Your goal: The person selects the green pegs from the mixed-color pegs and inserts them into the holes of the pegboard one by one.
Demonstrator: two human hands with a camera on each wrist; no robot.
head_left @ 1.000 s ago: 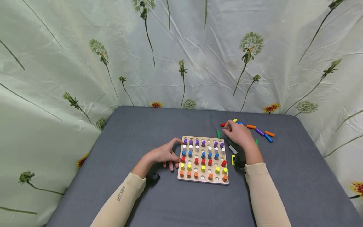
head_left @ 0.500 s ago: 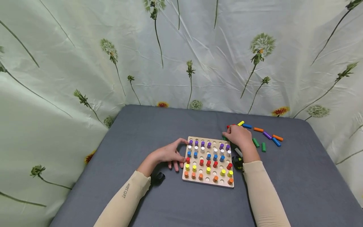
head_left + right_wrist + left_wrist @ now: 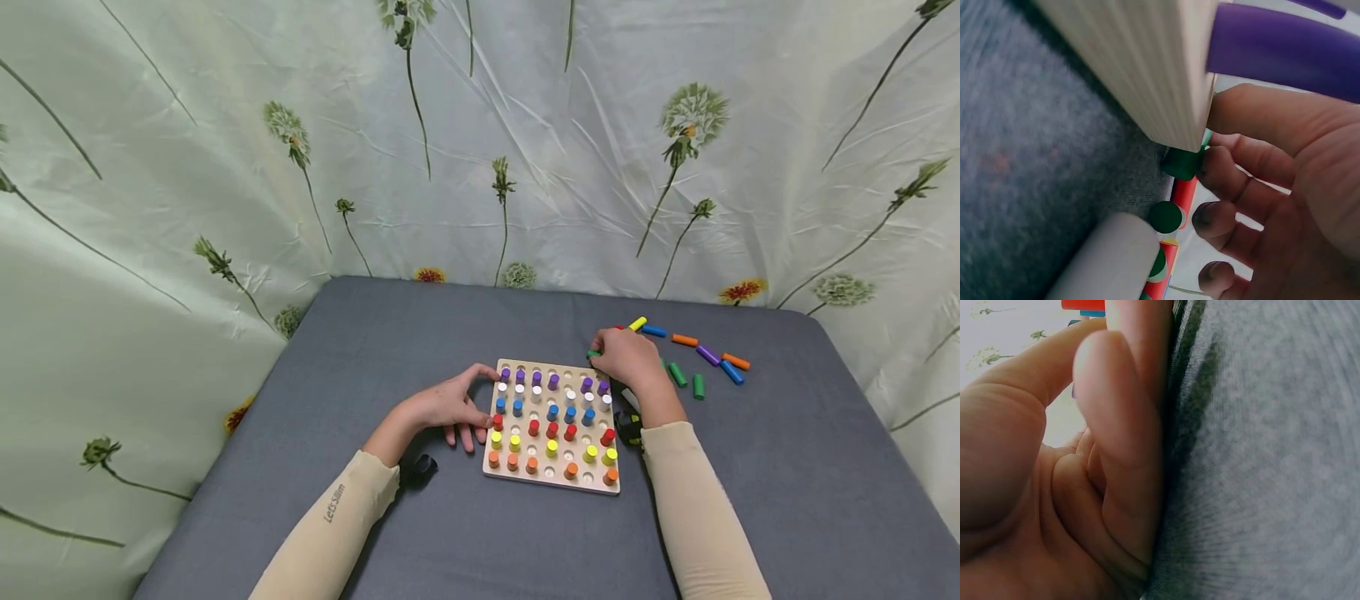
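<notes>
Head view: grey tabletop (image 3: 465, 333), floral curtain (image 3: 225, 150) behind.

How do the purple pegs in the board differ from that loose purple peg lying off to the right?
The purple pegs in the board stand upright in holes along its far rows; the loose purple peg lies flat on the grey table. The board's pegs show mostly their round tops, while the loose one shows its whole length. Those in the board sit in a row; the loose one lies among scattered pegs of other colours. They share the same colour and round shape.

Left hand (image 3: 444, 407) flat with fingers spread, right hand (image 3: 627, 358) curled in a pinch
</notes>
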